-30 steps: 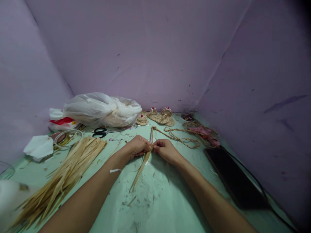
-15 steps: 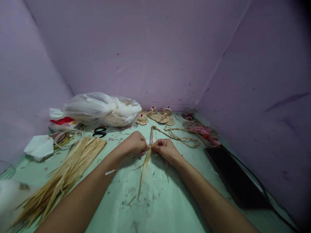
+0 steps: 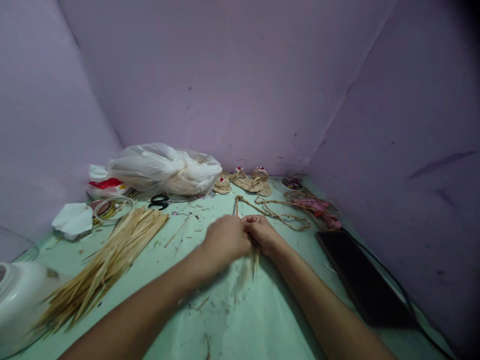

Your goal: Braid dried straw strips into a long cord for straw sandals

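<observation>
My left hand and my right hand meet at the middle of the green table, both closed on the near end of a braided straw cord. The cord runs away from my hands and loops off to the right. Loose straw strips hang below my fingers, blurred by motion. My left hand partly covers the spot where the cord is gripped.
A pile of straw strips lies at left. Behind it are scissors, a tape ring, white tissue and a clear plastic bag. Small woven sandals sit at the back. A dark phone lies at right.
My left hand has moved right, over the cord and against my right hand. The long straw strip that hung down toward me is now drawn in under my hands. The camera has shifted slightly.
</observation>
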Tool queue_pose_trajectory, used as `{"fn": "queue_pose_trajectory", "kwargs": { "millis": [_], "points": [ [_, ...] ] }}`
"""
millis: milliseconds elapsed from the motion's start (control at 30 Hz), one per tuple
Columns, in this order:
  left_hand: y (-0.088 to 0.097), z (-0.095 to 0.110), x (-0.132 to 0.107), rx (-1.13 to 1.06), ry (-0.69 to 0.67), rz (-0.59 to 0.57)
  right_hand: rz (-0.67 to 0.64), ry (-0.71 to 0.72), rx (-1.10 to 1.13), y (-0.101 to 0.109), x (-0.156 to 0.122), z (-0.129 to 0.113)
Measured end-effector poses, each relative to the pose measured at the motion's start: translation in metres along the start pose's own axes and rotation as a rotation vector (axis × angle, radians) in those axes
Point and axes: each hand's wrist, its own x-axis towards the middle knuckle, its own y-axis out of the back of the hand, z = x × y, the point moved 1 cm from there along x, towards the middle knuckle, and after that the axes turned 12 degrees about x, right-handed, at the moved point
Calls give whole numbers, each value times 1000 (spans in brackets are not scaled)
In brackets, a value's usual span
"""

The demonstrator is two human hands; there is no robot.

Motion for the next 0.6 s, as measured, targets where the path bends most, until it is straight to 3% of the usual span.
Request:
{"fn": "queue_pose_trajectory", "kwargs": {
  "millis": [67,100,233,333,433,533,600],
  "points": [
    [16,-14,14,-40,65,187,-19,5,-37,1,1,1],
    [19,-20,20,-138,115,162,-32,10,-50,2,1,1],
    [7,-30,32,-661,226,-328,-97,31,-15,2,1,0],
    [-5,-29,34,-900,162,-510,-165,42,0,3,3,0],
    [-7,-29,36,-804,170,-470,-178,116,-150,5,6,2],
    [-5,-29,37,-504,235,-353,-156,301,-410,8,10,4],
    [-7,-29,39,-457,211,-268,-159,382,-557,10,11,5]
  ]
}}
